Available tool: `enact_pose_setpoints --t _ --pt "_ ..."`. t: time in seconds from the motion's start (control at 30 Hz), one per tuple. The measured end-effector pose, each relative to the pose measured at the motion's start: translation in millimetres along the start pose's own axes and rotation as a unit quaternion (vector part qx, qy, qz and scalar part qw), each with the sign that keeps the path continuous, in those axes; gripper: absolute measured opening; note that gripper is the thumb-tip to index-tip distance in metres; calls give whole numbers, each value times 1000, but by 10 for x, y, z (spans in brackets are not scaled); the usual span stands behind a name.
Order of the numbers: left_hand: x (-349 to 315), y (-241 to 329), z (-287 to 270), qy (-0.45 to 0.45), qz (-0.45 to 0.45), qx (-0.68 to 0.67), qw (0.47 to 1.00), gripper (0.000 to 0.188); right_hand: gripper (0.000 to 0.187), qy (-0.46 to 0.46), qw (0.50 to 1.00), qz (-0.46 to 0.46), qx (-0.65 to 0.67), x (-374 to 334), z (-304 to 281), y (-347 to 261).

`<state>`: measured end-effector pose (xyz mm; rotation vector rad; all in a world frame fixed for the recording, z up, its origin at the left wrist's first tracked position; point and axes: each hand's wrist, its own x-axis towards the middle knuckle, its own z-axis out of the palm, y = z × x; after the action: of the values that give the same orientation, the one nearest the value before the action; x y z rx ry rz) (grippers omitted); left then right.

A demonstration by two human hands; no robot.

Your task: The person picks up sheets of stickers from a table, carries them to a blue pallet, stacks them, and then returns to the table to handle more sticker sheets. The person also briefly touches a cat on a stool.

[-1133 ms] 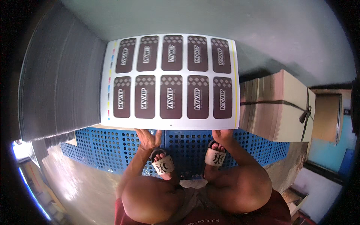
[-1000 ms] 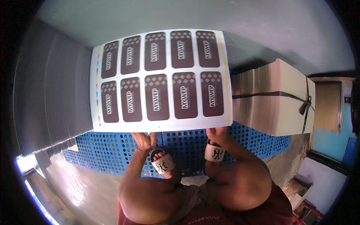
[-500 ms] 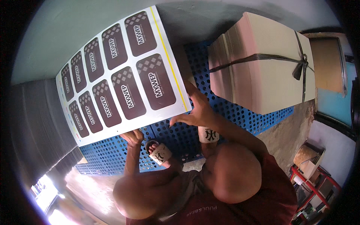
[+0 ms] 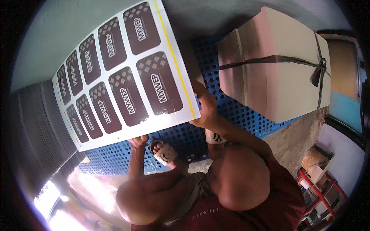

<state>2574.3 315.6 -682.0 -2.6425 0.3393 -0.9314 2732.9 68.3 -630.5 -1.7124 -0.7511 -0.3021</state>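
Note:
A large white printed sheet (image 4: 133,70) with two rows of brown rounded panels and a yellow stripe along one edge is held up, tilted, in front of me. My right hand (image 4: 206,107) grips its right edge near the lower corner, some fingers hidden behind it. At the lower edge, my left hand (image 4: 138,141) holds the sheet, most of its fingers hidden by it. The sheet's left end meets a tall stack of sheets (image 4: 36,119), seen by its dark grey layered edges; I cannot tell whether they touch.
On the right, a thick bundle of pale boards (image 4: 295,73) tied with black strapping stands on a blue perforated platform (image 4: 254,119). My feet, in white slippers (image 4: 165,154), rest below. A red metal rack (image 4: 320,196) stands at the lower right.
My right thumb has closed in against the sheet's edge from a spread position. The sheet's right end has shifted slightly, and my left hand is more covered. The tied bundle appears farther right in view.

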Motion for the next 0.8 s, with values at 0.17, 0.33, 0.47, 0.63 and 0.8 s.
enact_pose_setpoints --t 0.17,0.33,0.47,0.63,0.8 --pt "63 37 -90 -26 -156 -94 983 41 85 8 999 -28 21 123 -97 50" --pt "33 53 -187 47 -359 -173 916 91 110 24 991 -134 13 331 -190 -38" --pt "176 -23 -132 140 -360 -228 893 107 83 212 963 -156 -54 326 61 -208" --pt "277 -138 -130 34 -203 -45 978 110 65 199 917 -329 -103 866 141 -296" --pt "117 -8 199 68 -242 -65 966 103 69 70 976 -206 3 827 176 -449"
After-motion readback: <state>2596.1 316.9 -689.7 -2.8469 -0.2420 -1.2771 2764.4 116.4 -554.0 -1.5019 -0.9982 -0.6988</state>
